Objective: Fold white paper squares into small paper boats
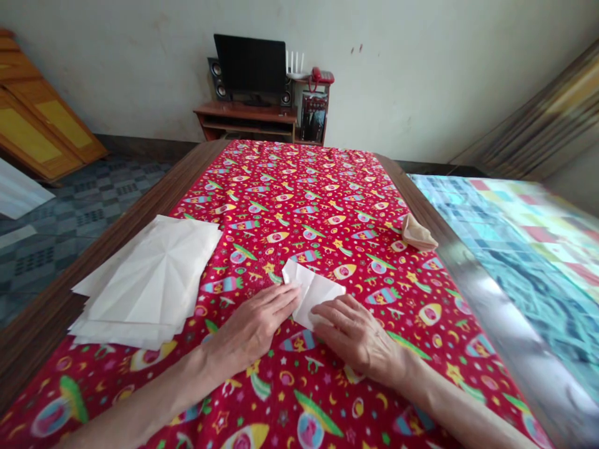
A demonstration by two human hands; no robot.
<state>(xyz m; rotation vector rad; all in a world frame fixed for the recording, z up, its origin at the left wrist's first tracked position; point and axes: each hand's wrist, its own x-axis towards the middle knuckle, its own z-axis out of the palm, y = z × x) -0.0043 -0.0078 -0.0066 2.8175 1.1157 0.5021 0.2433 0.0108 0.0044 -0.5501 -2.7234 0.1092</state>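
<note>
A small folded white paper [312, 289] lies on the red rocket-patterned tablecloth [309, 199] near the front middle. My left hand [253, 324] lies flat beside it, fingertips pressing on its left edge. My right hand [358, 337] rests on its near right corner, fingers bent down onto the paper. Neither hand lifts the paper off the cloth.
A stack of creased white sheets [150, 280] lies at the left. A small folded tan paper piece [418, 234] sits near the right edge. The wooden table rim [154, 199] shows on both sides. Beyond stand a monitor [250, 65] on a low desk and a red telephone [322, 76].
</note>
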